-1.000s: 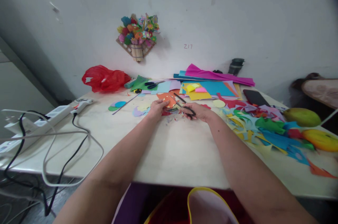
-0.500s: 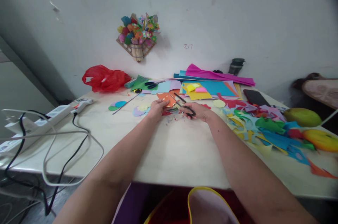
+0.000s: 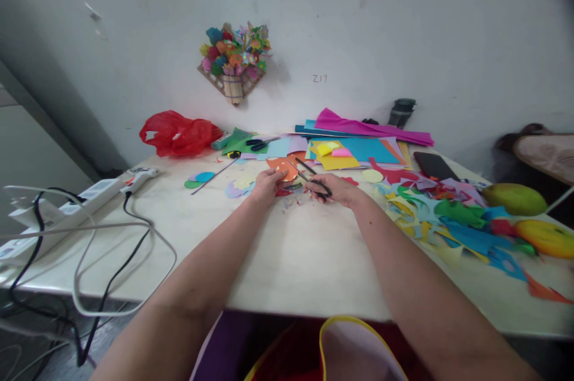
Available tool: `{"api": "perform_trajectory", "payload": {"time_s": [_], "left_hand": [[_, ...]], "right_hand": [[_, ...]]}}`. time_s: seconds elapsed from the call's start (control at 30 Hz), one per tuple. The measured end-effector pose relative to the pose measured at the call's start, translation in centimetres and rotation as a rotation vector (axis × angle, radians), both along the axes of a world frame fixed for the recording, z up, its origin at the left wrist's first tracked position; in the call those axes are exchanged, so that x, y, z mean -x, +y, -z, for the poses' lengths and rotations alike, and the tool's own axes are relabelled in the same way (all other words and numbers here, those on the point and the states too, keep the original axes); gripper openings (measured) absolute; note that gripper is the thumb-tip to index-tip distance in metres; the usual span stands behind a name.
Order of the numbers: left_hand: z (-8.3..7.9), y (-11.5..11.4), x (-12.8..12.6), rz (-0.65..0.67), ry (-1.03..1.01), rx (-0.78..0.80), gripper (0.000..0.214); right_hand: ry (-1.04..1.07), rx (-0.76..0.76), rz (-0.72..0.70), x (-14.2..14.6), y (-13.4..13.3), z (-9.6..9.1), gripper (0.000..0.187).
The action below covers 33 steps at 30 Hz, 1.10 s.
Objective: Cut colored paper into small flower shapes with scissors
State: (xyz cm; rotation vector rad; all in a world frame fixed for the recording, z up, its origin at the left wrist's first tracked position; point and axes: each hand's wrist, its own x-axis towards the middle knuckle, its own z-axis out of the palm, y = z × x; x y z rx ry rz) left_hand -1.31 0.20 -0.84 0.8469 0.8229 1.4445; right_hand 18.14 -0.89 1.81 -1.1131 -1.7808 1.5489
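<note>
My left hand (image 3: 268, 183) pinches an orange piece of paper (image 3: 283, 168) by its near edge. Black-handled scissors (image 3: 323, 188) are in my right hand (image 3: 337, 191), with their blades apart and pointing at the right side of the orange paper. Whether the blades touch the paper I cannot tell. Small scraps (image 3: 293, 204) and a red piece of paper (image 3: 283, 192) lie beneath my hands. Left of my left hand lie pale paper cut-outs (image 3: 244, 181).
Coloured sheets (image 3: 372, 152) are stacked at the back, with dark-handled scissors (image 3: 257, 145) and a red plastic bag (image 3: 177, 134) further left. Paper offcuts (image 3: 457, 211), a phone (image 3: 434, 166) and a green-yellow fruit (image 3: 513, 198) are at right. Power strips (image 3: 96, 189) with cables occupy the left.
</note>
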Motion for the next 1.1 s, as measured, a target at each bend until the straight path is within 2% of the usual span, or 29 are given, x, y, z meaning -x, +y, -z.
{"api": "perform_trajectory", "payload": {"time_s": [0.23,0.43,0.7,0.77,0.87,1.0,1.1], "left_hand": [[0.3,0.3,0.3,0.021,0.024,-0.035,0.021],[0.4,0.4,0.5,0.031,0.065,-0.032,0.018],[0.0,0.1,0.6,0.031,0.069,-0.025,0.013],[0.1,0.1,0.7,0.034,0.081,-0.030,0.014],[0.2,0.2,0.8,0.047,0.121,-0.010,0.018],[0.5,0.1,0.8,0.138,0.218,0.025,0.028],[0.7,0.1,0.6,0.201,0.282,-0.021,0.031]], "right_hand": [[-0.012,-0.052,-0.041,-0.4,0.2,0.4,0.022],[-0.050,-0.081,-0.081,-0.9,0.1,0.1,0.032],[-0.067,-0.081,-0.174,-3.5,0.2,-0.8,0.035],[-0.050,-0.085,-0.150,-4.1,0.3,-1.0,0.035],[-0.024,-0.100,-0.027,-4.3,0.6,-0.9,0.032],[0.110,-0.128,0.189,-3.1,1.2,-0.1,0.032],[0.186,-0.137,0.224,-1.8,1.4,0.4,0.039]]}}
